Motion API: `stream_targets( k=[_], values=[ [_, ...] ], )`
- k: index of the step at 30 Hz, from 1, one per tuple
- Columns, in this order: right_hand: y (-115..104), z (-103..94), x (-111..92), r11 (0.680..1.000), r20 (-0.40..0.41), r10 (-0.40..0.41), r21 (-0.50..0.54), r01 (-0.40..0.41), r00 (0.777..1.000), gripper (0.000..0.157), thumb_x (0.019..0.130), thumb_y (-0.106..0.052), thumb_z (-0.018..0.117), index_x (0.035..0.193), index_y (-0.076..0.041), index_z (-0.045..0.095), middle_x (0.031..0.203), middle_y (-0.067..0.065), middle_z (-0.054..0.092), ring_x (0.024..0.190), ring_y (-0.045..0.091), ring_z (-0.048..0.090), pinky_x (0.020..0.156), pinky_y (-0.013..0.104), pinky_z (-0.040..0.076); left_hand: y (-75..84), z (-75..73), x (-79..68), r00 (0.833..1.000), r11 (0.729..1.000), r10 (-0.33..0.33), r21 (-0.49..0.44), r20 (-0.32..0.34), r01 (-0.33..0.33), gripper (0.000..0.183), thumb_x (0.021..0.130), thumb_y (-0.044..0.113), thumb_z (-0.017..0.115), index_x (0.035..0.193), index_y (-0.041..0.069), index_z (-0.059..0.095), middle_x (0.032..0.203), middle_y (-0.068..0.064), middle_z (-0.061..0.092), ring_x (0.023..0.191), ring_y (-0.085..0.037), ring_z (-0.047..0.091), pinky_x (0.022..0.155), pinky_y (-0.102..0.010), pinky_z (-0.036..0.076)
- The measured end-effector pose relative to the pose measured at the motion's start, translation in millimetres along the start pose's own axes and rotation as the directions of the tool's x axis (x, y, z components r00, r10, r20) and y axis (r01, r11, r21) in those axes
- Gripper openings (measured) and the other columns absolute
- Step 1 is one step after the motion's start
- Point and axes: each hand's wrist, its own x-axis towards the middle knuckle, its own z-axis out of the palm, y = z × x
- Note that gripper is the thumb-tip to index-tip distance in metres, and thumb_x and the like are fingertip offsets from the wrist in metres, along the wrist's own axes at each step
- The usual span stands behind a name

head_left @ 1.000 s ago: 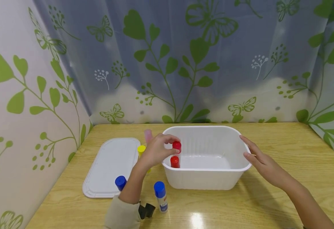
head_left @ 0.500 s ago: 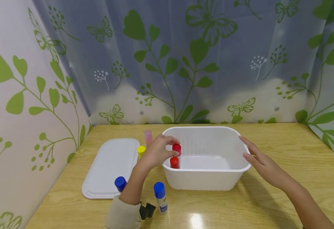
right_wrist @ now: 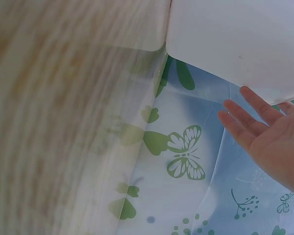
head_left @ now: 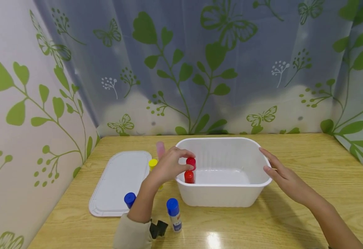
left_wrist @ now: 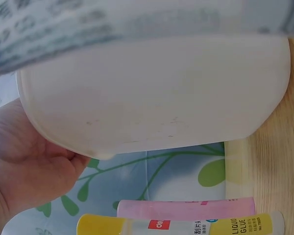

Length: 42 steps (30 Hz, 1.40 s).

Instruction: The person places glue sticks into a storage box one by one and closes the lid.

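One red cap (head_left: 191,162) in left grip (head_left: 170,164), slightly lower in bin (head_left: 217,195) than before.

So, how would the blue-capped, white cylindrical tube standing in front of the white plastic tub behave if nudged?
The tube would likely tip easily, standing tall on a narrow base. Once down, its round body could roll across the flat wood-grained table.

Smooth plastic bin (head_left: 219,196); glossy wood-grain table (head_left: 231,224); cloth curtain (head_left: 256,65)
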Motion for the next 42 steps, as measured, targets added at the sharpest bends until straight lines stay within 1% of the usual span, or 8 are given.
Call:
stream_targets(
  k=[11,19,23,27,31,35,37,42],
  values=[
    [-1,0.8,-1,1.0,-0.005,0.0,-0.018,0.0,1.0,0.055,0.101,-0.018,0.034,0.148,-0.026,0.008,0.148,0.019,0.011,0.125,0.048,0.023,0.086,0.068,0.029,2.1,-2.0,-4.7,1.0,0.999,0.027,-0.042,-0.011,-0.027,0.03,0.086,0.013,0.065,0.115,0.007,0.063,0.115,-0.005,0.058,0.112,-0.023,0.045,0.089,-0.039,0.044],
    [1,1.1,-1,1.0,-0.004,0.003,-0.012,-0.003,1.0,0.055,0.101,-0.018,0.035,0.148,-0.026,0.008,0.148,0.019,0.01,0.126,0.048,0.022,0.087,0.068,0.028,2.5,-0.7,-8.8,0.994,0.988,0.016,-0.152,-0.107,-0.032,0.028,0.088,0.014,0.063,0.116,0.012,0.063,0.118,-0.001,0.058,0.115,-0.022,0.047,0.089,-0.039,0.044],
    [0,1.7,-1,1.0,-0.002,0.004,-0.009,-0.004,1.0,0.055,0.101,-0.018,0.035,0.148,-0.026,0.008,0.149,0.019,0.01,0.126,0.048,0.022,0.087,0.068,0.028,4.9,-2.3,-18.5,0.982,0.954,0.011,-0.291,-0.19,-0.067,0.024,0.089,0.018,0.063,0.113,0.014,0.065,0.112,0.001,0.061,0.11,-0.023,0.051,0.089,-0.042,0.044],
    [0,0.7,-1,1.0,-0.007,-0.003,-0.013,0.003,1.0,0.055,0.101,-0.018,0.034,0.148,-0.026,0.008,0.148,0.02,0.011,0.125,0.048,0.024,0.087,0.068,0.029,9.0,-4.0,-32.8,0.969,0.883,0.022,-0.45,-0.246,-0.134,0.02,0.089,0.016,0.061,0.108,0.01,0.066,0.106,-0.001,0.063,0.103,-0.02,0.054,0.089,-0.041,0.043],
    [0,0.2,0,1.0,-0.009,-0.006,-0.016,0.006,1.0,0.055,0.101,-0.018,0.034,0.148,-0.026,0.008,0.148,0.02,0.013,0.124,0.047,0.026,0.087,0.067,0.03,10.8,-2.7,-52.6,0.975,0.809,-0.019,-0.577,-0.22,-0.114,0.018,0.09,0.015,0.061,0.105,0.007,0.065,0.104,-0.003,0.063,0.1,-0.019,0.056,0.087,-0.035,0.046],
    [0,0.0,0,1.0,-0.009,-0.007,-0.02,0.007,1.0,0.055,0.101,-0.018,0.034,0.148,-0.026,0.008,0.147,0.02,0.014,0.125,0.047,0.025,0.087,0.067,0.029,8.9,-0.8,-74.9,0.988,0.762,-0.087,-0.647,-0.131,-0.019,0.022,0.09,0.019,0.06,0.108,0.006,0.063,0.106,-0.006,0.063,0.103,-0.022,0.055,0.086,-0.031,0.047],
    [-1,0.2,-1,1.0,-0.008,-0.005,-0.02,0.005,1.0,0.055,0.101,-0.018,0.034,0.148,-0.026,0.008,0.148,0.02,0.014,0.125,0.047,0.025,0.087,0.067,0.029,5.6,0.2,-86.0,0.992,0.756,-0.088,-0.655,-0.085,0.011,0.024,0.091,0.019,0.06,0.11,0.004,0.062,0.109,-0.008,0.061,0.105,-0.024,0.054,0.087,-0.03,0.046],
    [-3,0.2,-2,1.0,-0.014,-0.002,-0.024,0.001,1.0,0.055,0.101,-0.018,0.036,0.148,-0.026,0.01,0.148,0.021,0.015,0.125,0.048,0.024,0.088,0.067,0.028,-5.7,3.6,-107.7,1.0,0.78,-0.015,-0.626,-0.005,0.009,0.03,0.09,0.015,0.061,0.117,0.002,0.056,0.115,-0.01,0.057,0.109,-0.025,0.05,0.094,-0.032,0.04]
  ],
)
